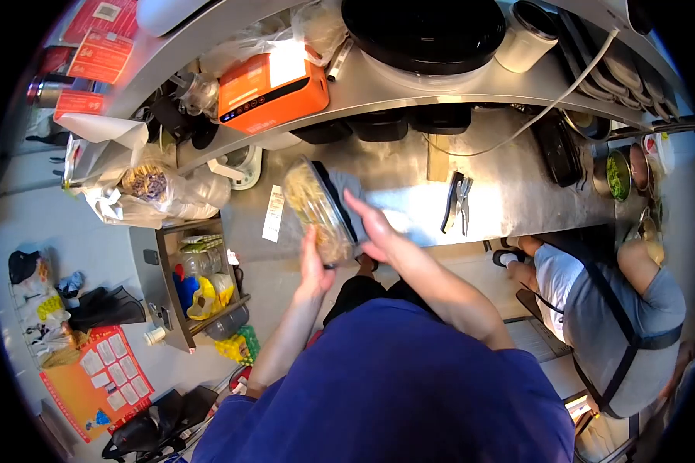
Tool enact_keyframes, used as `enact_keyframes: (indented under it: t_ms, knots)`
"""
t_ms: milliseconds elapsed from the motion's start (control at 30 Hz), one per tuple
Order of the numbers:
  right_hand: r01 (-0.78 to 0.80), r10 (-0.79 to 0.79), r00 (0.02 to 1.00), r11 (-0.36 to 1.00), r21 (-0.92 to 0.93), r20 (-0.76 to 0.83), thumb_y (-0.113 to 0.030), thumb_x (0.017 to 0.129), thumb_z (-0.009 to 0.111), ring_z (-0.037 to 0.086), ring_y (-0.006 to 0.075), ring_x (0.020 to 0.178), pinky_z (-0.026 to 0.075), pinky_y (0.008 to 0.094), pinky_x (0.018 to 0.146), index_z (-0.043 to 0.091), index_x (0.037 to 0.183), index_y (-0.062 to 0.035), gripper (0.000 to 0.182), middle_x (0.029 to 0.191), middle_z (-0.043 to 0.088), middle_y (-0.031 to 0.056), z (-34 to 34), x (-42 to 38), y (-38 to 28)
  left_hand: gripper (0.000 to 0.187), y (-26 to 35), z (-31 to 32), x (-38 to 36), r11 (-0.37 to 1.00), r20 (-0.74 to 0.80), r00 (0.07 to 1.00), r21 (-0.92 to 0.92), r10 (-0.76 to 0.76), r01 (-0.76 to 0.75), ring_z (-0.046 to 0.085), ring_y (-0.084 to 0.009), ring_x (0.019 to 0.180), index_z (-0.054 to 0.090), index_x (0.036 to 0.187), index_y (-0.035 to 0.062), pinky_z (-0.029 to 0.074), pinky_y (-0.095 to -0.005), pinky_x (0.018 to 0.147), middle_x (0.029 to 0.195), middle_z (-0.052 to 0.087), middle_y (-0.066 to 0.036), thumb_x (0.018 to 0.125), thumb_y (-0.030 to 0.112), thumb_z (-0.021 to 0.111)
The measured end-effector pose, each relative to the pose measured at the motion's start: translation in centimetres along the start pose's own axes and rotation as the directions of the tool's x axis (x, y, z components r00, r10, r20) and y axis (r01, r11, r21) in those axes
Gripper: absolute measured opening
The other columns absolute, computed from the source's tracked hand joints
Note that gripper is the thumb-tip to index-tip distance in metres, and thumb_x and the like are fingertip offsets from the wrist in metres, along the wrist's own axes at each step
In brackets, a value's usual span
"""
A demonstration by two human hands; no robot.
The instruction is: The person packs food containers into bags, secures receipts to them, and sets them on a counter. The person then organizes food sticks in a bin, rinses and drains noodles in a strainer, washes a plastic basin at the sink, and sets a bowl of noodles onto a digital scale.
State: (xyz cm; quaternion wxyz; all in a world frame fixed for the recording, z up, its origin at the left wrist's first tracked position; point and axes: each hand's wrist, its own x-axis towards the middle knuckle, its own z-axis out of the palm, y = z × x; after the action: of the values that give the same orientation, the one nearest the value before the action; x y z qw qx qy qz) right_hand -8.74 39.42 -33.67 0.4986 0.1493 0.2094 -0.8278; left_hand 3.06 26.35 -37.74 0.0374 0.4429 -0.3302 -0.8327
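Over the near edge of the metal counter, I hold a clear-lidded takeout container (315, 202) with a black base, tilted on its side. Pale, noodle-like food shows through the lid. My left hand (314, 266) grips its lower end, with the thumb along the clear side. On the black base side, my right hand (372, 231) is closed around the lower edge. A grey cloth-like piece (343, 182) lies against the base beside my right fingers. To the left of the container, a printed white slip (272, 214) rests on the counter.
A black-handled plier-like tool (457, 204) lies right of my hands on the counter (510, 166). An orange printer (274, 96) and a large black lid (423, 35) sit on the shelf above. At right, a person in grey (625, 332) is close by. Bags (150, 189) hang at left.
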Motion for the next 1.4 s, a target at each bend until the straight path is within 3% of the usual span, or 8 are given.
enact_keyframes:
  t_ms: [133,533,700,800,967,1067,1300,1400]
  knots:
    - [-0.037,0.036,0.999,0.999,-0.023,-0.020,-0.043,0.102,0.048,0.054,0.0245,0.125,0.044,0.0404,0.105,0.047,0.141,-0.0041,0.055,0.139,0.054,0.0123,-1.6,-1.9,2.4,0.060,1.3,-0.9,-0.7,0.906,0.059,0.924,0.182,0.377,-0.381,0.056,-0.0249,0.116,0.035,0.144,0.0066,0.046,-0.0407,0.099,0.132,0.053,-0.012,0.096,0.030,0.062]
    - [-0.368,0.363,0.930,0.925,0.097,0.058,-0.035,0.099,0.055,0.068,0.0246,0.104,0.054,0.0412,0.092,0.062,0.124,-0.0028,0.042,0.119,0.068,0.0125,-0.5,0.9,4.1,0.072,6.9,-3.5,-2.4,0.619,0.293,0.711,0.352,0.639,-0.702,0.057,-0.0223,0.110,0.043,0.137,0.0011,0.044,-0.0347,0.099,0.125,0.057,-0.011,0.080,0.024,0.080]
    - [-0.150,0.097,0.977,0.945,-0.290,-0.188,-0.012,0.090,0.067,0.058,0.0210,0.119,0.053,0.0329,0.094,0.055,0.132,-0.0011,0.045,0.131,0.059,0.0114,-3.1,-3.4,-1.1,0.052,7.5,-7.0,-0.4,0.753,0.163,0.818,0.326,0.551,-0.572,0.059,-0.0185,0.107,0.047,0.134,0.0022,0.047,-0.0326,0.093,0.122,0.060,-0.009,0.089,0.012,0.071]
    - [0.086,-0.501,0.857,0.372,-0.924,-0.122,-0.014,0.088,0.068,0.054,0.0302,0.125,0.049,0.0366,0.099,0.049,0.138,0.0030,0.056,0.138,0.052,0.0212,-13.6,-0.1,0.1,0.051,5.5,-9.4,-1.3,0.902,0.011,0.936,0.264,0.352,-0.342,0.061,-0.0185,0.105,0.047,0.134,0.0026,0.050,-0.0321,0.091,0.124,0.060,-0.010,0.089,0.010,0.070]
    - [-0.024,-0.640,0.719,-0.415,-0.910,0.272,-0.004,0.081,0.063,0.037,0.0457,0.133,0.033,0.0445,0.113,0.044,0.142,0.0016,0.064,0.144,0.037,0.0320,-20.1,5.2,-1.2,0.051,2.1,-13.4,-1.3,0.885,0.020,0.970,0.404,0.243,-0.230,0.063,-0.0165,0.102,0.050,0.131,0.0007,0.052,-0.0314,0.089,0.115,0.065,-0.010,0.085,0.002,0.070]
    - [-0.247,-0.727,0.685,-0.183,-0.952,-0.038,-0.003,0.062,0.070,0.033,0.0432,0.138,0.032,0.0403,0.115,0.043,0.137,0.0113,0.081,0.146,0.036,0.0309,-20.6,6.3,-4.4,0.057,2.7,-13.1,-0.3,0.827,0.102,0.986,0.538,0.129,-0.164,0.063,-0.0158,0.103,0.051,0.131,0.0000,0.052,-0.0308,0.090,0.116,0.065,-0.010,0.080,0.002,0.076]
    - [-0.462,-0.730,0.654,-0.592,-0.660,0.197,-0.012,0.072,0.074,0.031,0.0488,0.136,0.025,0.0523,0.115,0.046,0.140,-0.0017,0.074,0.151,0.023,0.0357,-18.2,4.1,-8.5,0.089,4.1,-9.8,8.7,0.349,0.440,0.895,0.829,0.073,-0.436,0.062,-0.0268,0.110,0.053,0.130,-0.0023,0.047,-0.0361,0.098,0.121,0.064,-0.017,0.058,0.029,0.093]
    - [-0.046,-0.526,0.751,-0.646,-0.762,0.400,-0.017,0.069,0.080,0.031,0.0494,0.136,0.027,0.0551,0.112,0.046,0.139,-0.0018,0.079,0.149,0.030,0.0325,-12.3,2.1,-5.2,0.094,5.6,-6.3,12.3,0.130,0.469,0.871,0.882,-0.144,-0.453,0.062,-0.0288,0.109,0.051,0.134,0.0019,0.048,-0.0347,0.096,0.119,0.065,-0.017,0.056,0.034,0.092]
